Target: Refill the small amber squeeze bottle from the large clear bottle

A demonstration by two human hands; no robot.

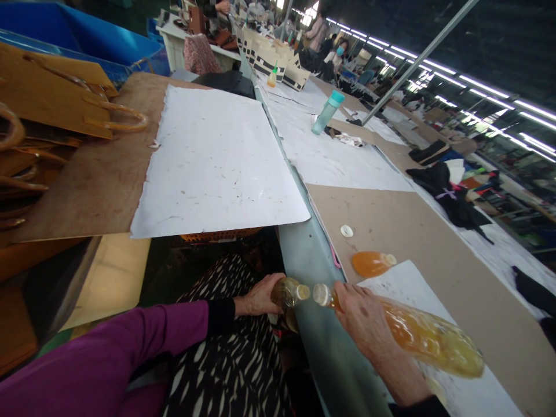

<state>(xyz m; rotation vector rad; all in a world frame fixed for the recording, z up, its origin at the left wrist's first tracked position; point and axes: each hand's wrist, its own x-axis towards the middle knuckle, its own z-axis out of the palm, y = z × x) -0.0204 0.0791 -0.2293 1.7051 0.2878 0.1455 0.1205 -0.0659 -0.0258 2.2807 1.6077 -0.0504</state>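
My right hand (362, 315) is wrapped round the neck of a large clear bottle (434, 339) of yellowish liquid. The bottle lies tilted, its uncapped-looking mouth pointing left. In my left hand (260, 295) is a small clear bottle (288, 292), its mouth turned toward the large bottle's mouth with a small gap between them. Some yellowish liquid shows inside the small bottle. Beyond my right hand an orange squeeze bottle (371, 263) lies on its side on the brown board, with a white round cap (346, 231) near it.
A white paper sheet (217, 168) covers the board ahead. Tan bag pieces with handles (78, 104) are piled at left, near a blue bin (87, 35). A teal bottle (328, 113) and a small glue bottle (272, 77) stand farther back. A metal rail (304, 249) runs between the boards.
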